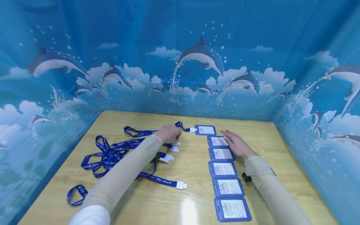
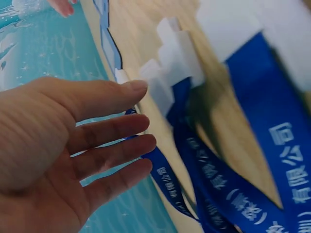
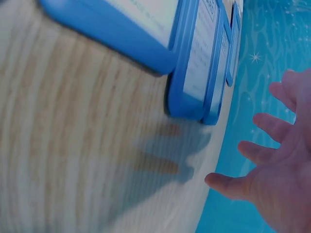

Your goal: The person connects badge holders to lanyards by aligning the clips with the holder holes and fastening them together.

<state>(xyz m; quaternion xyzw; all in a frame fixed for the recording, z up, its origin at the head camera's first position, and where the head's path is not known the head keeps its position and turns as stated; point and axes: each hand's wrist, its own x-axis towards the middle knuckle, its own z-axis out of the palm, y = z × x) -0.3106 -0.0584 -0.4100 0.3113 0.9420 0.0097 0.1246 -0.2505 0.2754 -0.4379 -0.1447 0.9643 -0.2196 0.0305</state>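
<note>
My left hand point(image 1: 169, 134) is over the back end of the lanyards, its fingers loosely extended with nothing between them in the left wrist view. Beyond its fingertips there lies a blue lanyard point(image 2: 167, 182) with white print, and other lanyards with white plastic clips point(image 2: 180, 53) are beside it. The farthest blue badge holder point(image 1: 206, 130) lies sideways, a lanyard's white clip point(image 1: 192, 129) at its left end. My right hand point(image 1: 237, 144) hovers with spread fingers by the right edge of the second badge holder point(image 1: 216, 141), holding nothing.
Several blue badge holders point(image 1: 227, 187) run in a column toward the front of the wooden table point(image 1: 194, 168). Tangled lanyards point(image 1: 108, 157) lie on the left, under my left forearm. A blue dolphin-print curtain point(image 1: 157, 103) closes off the back and sides.
</note>
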